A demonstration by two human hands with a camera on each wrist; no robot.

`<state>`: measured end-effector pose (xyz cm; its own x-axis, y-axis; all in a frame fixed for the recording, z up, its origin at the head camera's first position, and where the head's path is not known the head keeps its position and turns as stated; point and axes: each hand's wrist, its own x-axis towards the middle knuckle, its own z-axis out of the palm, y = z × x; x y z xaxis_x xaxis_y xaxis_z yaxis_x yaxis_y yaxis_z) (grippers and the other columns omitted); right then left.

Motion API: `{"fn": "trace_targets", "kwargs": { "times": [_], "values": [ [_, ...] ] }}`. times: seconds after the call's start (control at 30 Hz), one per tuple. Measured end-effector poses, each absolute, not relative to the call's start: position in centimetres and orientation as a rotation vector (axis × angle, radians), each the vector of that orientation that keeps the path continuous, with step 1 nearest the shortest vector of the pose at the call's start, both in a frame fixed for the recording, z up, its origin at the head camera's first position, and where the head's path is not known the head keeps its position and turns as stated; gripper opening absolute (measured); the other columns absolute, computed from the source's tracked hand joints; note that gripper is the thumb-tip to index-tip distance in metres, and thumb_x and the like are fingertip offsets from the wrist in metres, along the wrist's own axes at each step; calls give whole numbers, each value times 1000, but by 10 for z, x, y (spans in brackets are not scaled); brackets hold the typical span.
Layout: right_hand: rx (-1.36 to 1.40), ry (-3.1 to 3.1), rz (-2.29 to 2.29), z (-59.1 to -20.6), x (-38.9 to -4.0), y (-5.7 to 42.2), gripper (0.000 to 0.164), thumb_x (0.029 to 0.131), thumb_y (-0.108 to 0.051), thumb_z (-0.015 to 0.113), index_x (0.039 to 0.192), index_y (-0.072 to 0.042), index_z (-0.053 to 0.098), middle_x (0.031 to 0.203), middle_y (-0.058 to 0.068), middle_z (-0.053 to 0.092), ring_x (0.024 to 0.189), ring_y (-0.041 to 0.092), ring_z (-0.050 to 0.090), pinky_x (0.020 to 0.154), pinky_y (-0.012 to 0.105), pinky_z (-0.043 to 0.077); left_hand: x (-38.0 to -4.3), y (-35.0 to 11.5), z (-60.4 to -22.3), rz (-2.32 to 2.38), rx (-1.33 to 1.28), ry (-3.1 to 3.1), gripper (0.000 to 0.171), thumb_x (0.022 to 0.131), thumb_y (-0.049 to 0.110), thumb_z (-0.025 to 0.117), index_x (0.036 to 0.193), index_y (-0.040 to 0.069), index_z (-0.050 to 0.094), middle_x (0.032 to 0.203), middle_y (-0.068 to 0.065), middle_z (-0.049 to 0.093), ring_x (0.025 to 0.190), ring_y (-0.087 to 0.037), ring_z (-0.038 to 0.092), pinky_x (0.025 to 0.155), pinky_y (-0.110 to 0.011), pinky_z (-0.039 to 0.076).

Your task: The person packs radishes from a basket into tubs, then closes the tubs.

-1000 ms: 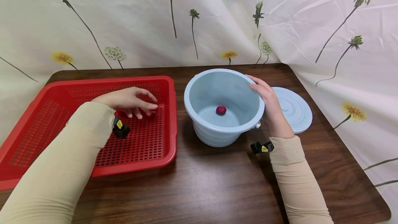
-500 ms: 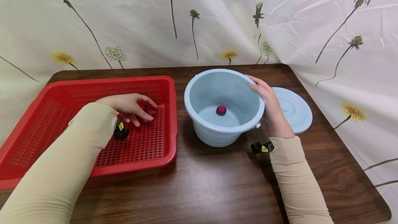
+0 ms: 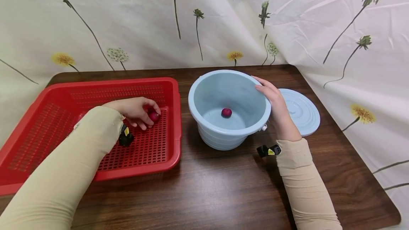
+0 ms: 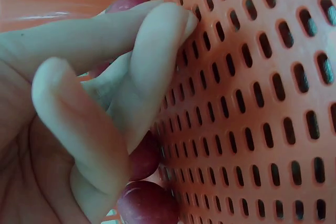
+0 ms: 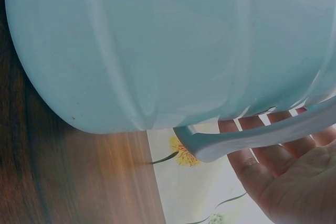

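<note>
My left hand (image 3: pixel 135 111) is down in the red plastic basket (image 3: pixel 175 152). Its thumb and index finger curve around a small round dark-red fruit (image 3: pixel 154 117), plum- or radish-like. Under that hand, the left wrist view shows more dark-red fruits (image 4: pixel 148 203) on the slotted floor, partly hidden by the fingers. A light-blue bucket (image 3: pixel 222 140) stands right of the basket with one similar fruit (image 3: pixel 227 113) on its bottom. My right hand (image 3: pixel 274 104) grips the bucket's right rim. In the right wrist view, its fingers reach past the bucket handle (image 5: pixel 226 142) to the outer wall.
A light-blue lid (image 3: pixel 303 113) lies on the brown wooden table (image 3: pixel 204 194), right of the bucket and partly behind my right hand. White cloth (image 3: pixel 217 27) printed with dandelions hangs along the back and right of the table.
My left hand has lowered in the basket, and its thumb and fingers have closed in around a fruit. The right hand and the bucket stay in place.
</note>
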<state>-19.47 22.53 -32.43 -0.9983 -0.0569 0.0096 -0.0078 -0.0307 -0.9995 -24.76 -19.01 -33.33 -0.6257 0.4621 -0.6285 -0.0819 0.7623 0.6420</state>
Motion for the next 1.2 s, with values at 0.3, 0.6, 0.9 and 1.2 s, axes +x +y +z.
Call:
{"fn": "trace_targets", "kwargs": {
  "times": [0.3, 0.6, 0.9, 1.2],
  "values": [
    [-71, 2167, -2231, -323, -196, 225, 44, 102, -25, 45, 145, -12, 50, 145, 7, 50, 130, 19, 50, 110, 38, 39, -249, -189, -330, 832, 309, 2106, 40, 96, 14, 64, 130, 1, 46, 85, -5, 72, 66, -12, 70, 52, -23, 48],
    [-74, 2159, -2240, -324, -196, 224, 44, 103, -25, 44, 145, -11, 49, 145, 7, 50, 130, 19, 50, 110, 38, 39, -249, -187, -327, 794, 341, 2174, 45, 93, 31, 69, 126, 4, 53, 86, -3, 71, 63, -11, 62, 53, -25, 46],
    [-48, 2107, -2274, -326, -195, 223, 44, 103, -25, 45, 144, -12, 49, 142, 6, 51, 126, 18, 51, 104, 34, 41, -247, -180, -324, 734, 420, 2296, 46, 88, 41, 74, 118, 9, 60, 78, -1, 62, 62, -15, 52, 51, -28, 44],
    [-48, 2128, -2266, -325, -194, 224, 44, 103, -26, 45, 144, -12, 50, 142, 6, 52, 126, 18, 52, 103, 33, 42, -244, -173, -307, 790, 447, 2359, 48, 87, 44, 74, 117, 10, 59, 89, -9, 71, 66, -18, 57, 52, -29, 47]
  ]
}}
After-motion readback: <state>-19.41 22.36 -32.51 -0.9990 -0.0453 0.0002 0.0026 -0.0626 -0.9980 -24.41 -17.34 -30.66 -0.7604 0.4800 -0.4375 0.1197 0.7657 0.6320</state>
